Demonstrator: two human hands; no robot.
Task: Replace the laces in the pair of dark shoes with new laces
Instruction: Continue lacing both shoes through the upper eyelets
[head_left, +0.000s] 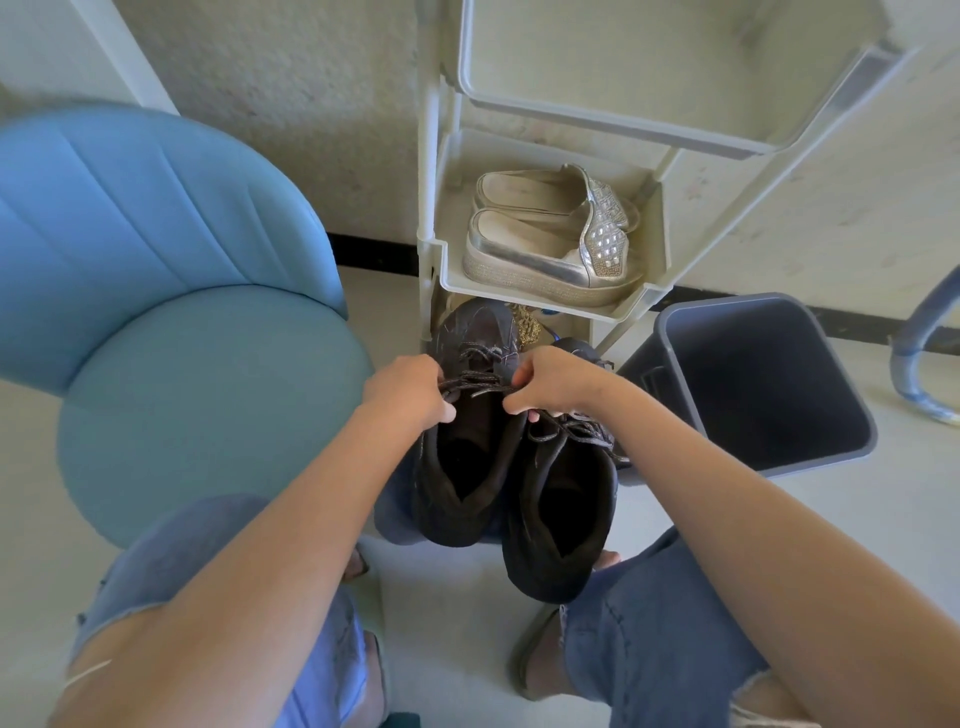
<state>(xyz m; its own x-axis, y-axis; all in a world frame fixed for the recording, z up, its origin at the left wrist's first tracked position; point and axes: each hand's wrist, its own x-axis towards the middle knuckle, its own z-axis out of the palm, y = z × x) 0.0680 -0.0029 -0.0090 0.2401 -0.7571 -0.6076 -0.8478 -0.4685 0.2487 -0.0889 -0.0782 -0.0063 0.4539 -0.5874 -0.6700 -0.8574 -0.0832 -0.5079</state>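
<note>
Left hand (410, 392) and right hand (550, 382) each pinch the dark shoe's (462, 457) old lace (475, 387), which looks limp and light; best gripped near the eyelets.

Dark laced shoes (511, 462) side by side

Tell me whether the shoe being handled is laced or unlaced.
Laced: dark laces cross the shoe's front; the left hand and right hand pinch them.
</note>
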